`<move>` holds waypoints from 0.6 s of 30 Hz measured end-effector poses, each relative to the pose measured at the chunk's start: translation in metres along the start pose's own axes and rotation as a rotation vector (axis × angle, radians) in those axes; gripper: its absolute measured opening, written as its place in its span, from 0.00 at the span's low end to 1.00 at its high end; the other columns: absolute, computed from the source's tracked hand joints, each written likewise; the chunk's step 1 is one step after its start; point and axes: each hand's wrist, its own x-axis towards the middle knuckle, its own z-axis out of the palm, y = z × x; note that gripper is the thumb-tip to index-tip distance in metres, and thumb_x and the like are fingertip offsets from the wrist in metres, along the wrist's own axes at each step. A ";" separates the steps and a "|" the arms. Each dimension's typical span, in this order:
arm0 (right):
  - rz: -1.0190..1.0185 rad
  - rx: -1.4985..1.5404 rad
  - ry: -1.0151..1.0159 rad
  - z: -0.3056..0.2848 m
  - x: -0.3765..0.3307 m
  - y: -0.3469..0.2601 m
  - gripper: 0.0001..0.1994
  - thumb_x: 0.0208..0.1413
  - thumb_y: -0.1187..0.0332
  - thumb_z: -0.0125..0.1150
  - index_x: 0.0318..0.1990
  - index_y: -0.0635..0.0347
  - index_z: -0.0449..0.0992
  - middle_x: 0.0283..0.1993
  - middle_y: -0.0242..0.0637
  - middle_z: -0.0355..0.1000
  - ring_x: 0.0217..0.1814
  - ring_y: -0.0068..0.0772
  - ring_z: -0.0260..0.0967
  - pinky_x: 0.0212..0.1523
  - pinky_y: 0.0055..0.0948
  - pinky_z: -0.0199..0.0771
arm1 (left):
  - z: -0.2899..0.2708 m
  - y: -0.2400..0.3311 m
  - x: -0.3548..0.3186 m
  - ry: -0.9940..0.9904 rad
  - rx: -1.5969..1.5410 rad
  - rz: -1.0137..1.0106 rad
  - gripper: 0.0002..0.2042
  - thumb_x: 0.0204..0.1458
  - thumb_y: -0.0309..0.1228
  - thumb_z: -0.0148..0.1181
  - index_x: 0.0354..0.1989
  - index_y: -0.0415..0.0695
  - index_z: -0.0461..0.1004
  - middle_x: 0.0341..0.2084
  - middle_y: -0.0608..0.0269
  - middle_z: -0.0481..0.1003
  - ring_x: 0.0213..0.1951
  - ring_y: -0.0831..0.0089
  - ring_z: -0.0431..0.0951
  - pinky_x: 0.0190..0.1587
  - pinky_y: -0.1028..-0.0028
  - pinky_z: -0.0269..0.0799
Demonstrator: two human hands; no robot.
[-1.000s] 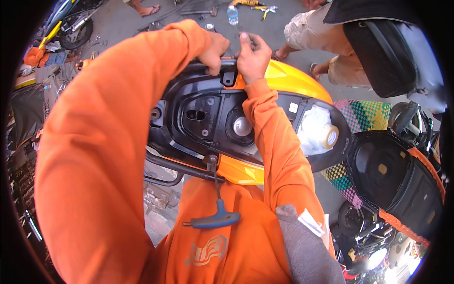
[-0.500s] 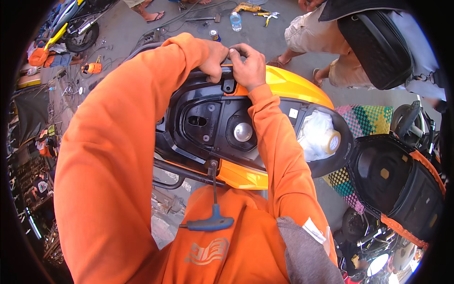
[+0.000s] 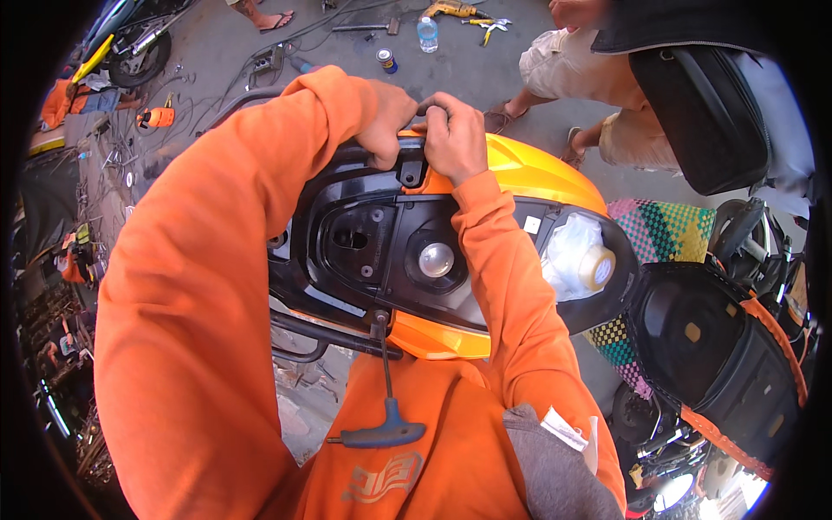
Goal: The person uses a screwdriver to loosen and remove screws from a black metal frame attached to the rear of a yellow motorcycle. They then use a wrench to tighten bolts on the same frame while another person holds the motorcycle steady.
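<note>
The motorcycle [image 3: 416, 299] is positioned crosswise, flanked by 2 glossy yellow panels [image 3: 546, 178], its black underseat section [image 3: 374, 243] exposed around 1 silvery dome [image 3: 436, 259].

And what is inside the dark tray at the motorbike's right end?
A white plastic bag and a yellowish roll. What lies beneath them is covered; the right sleeve covers another part.

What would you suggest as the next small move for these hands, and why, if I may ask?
I would probably move the right hand to the T-handle: its shaft reaches the near side of the bike with no hand on it, so it might get knocked. Both hands are at the far edge, where the left hand could perhaps manage alone.
</note>
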 end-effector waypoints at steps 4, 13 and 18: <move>0.033 0.010 -0.019 0.001 0.000 0.002 0.11 0.55 0.70 0.51 0.30 0.67 0.79 0.26 0.54 0.76 0.32 0.57 0.78 0.39 0.44 0.76 | 0.002 0.001 -0.001 0.011 0.008 -0.006 0.14 0.24 0.35 0.68 0.18 0.36 0.80 0.17 0.51 0.78 0.24 0.55 0.81 0.29 0.60 0.74; 0.066 -0.035 -0.037 0.000 0.002 -0.002 0.11 0.55 0.70 0.51 0.30 0.66 0.79 0.26 0.53 0.76 0.32 0.56 0.78 0.39 0.44 0.76 | 0.004 -0.003 0.000 0.051 -0.035 0.029 0.14 0.25 0.36 0.69 0.17 0.36 0.80 0.17 0.51 0.79 0.24 0.55 0.81 0.29 0.59 0.75; 0.069 -0.013 -0.030 0.002 0.001 0.000 0.11 0.55 0.70 0.52 0.29 0.66 0.79 0.27 0.56 0.76 0.33 0.59 0.77 0.38 0.46 0.75 | 0.009 -0.005 0.002 0.025 -0.070 0.041 0.14 0.24 0.35 0.68 0.17 0.35 0.79 0.17 0.50 0.78 0.23 0.55 0.80 0.28 0.59 0.74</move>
